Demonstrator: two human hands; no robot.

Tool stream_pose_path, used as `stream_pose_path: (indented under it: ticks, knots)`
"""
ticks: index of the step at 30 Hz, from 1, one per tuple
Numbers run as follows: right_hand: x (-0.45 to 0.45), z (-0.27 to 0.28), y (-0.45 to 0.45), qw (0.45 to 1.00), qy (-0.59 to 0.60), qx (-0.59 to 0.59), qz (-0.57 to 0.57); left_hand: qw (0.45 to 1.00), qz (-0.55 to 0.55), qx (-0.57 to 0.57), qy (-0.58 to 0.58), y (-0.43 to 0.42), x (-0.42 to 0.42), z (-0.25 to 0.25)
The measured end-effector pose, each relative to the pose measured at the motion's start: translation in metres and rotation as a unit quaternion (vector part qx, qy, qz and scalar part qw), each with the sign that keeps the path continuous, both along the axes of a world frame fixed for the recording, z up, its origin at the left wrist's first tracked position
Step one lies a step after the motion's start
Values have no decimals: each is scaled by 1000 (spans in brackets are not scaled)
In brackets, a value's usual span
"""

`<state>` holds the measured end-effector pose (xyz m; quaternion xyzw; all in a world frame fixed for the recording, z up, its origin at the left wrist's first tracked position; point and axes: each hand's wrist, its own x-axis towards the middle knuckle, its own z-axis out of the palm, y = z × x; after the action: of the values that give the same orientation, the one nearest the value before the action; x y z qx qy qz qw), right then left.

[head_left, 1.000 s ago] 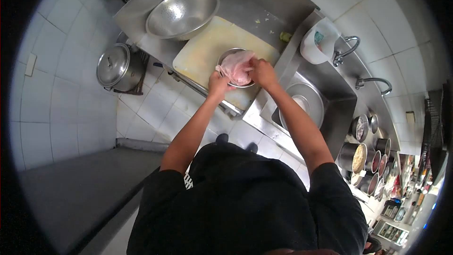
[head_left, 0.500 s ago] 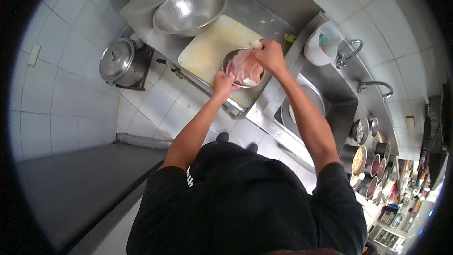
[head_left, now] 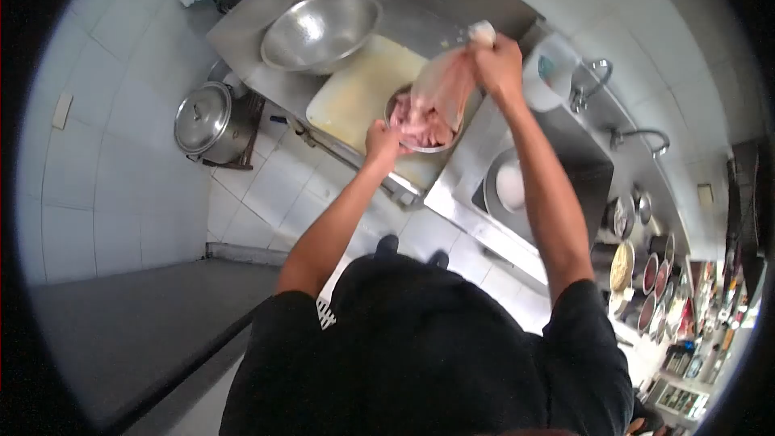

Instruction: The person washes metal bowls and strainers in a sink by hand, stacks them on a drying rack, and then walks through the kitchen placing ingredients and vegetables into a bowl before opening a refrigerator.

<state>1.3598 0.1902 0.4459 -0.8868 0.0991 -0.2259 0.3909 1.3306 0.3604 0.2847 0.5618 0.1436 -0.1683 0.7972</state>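
A metal bowl (head_left: 446, 146) with pieces of raw meat (head_left: 420, 131) in it is over the near right part of a pale cutting board (head_left: 339, 105). My left hand (head_left: 384, 145) is closed on the bowl's near left rim. Gathered in my right hand (head_left: 499, 69) is the top of a thin, see-through plastic bag (head_left: 452, 81), its white bunched end (head_left: 483, 32) poking out above the fist. The bag stretches slantwise down into the bowl, pinkish meat showing through it. Where its lower end lies among the pieces is blurred.
A large metal colander (head_left: 323, 32) stands on the board's far left. To the right is a sink (head_left: 577, 161) with a round pan, two taps and a white plastic container (head_left: 549, 73). A lidded pot (head_left: 202, 117) stands low at the left. Several food pots (head_left: 622, 266) line the right.
My right hand has risen away from the bowl, up and to the right, pulling the bag taller. Loose meat now shows in the bowl. My left hand stays on the rim.
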Motion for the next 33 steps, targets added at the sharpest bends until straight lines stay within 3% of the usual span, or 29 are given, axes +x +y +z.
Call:
stream_pose_path:
  ticks: [3,5,9,10,12,13,14,18,23,26,33]
  knots:
    - [-12,21,-13,1000,-21,-5,4,999,-21,-16,-21,-9,-2,10]
    - [-24,42,-25,997,-15,58,-38,998,-55,-17,-23,-13,-8,23]
    - [-42,26,-88,965,-40,246,-78,990,-127,-9,-65,-36,-14,32]
    - [-43,11,-118,972,-26,221,-73,981,-174,-29,-78,-42,-18,40]
    - [-75,3,-133,917,-74,384,-77,976,-208,7,-60,-56,-24,40]
    - [-99,10,-141,921,-55,365,-121,968,-239,-46,-54,-66,-27,37]
    - [-119,5,-147,890,-109,430,-109,980,-190,-31,-46,-78,-42,48]
    - [-222,17,-170,791,-191,559,-163,965,-262,-16,-22,-107,-75,51]
    - [-367,1,-197,721,-306,589,-197,950,-311,-13,7,-135,-116,48]
    - [-474,-16,-196,724,-335,545,-259,942,-334,-6,-20,-147,-135,32]
    - [-756,-111,-118,602,-410,459,-509,927,-374,10,-5,-155,-189,25]
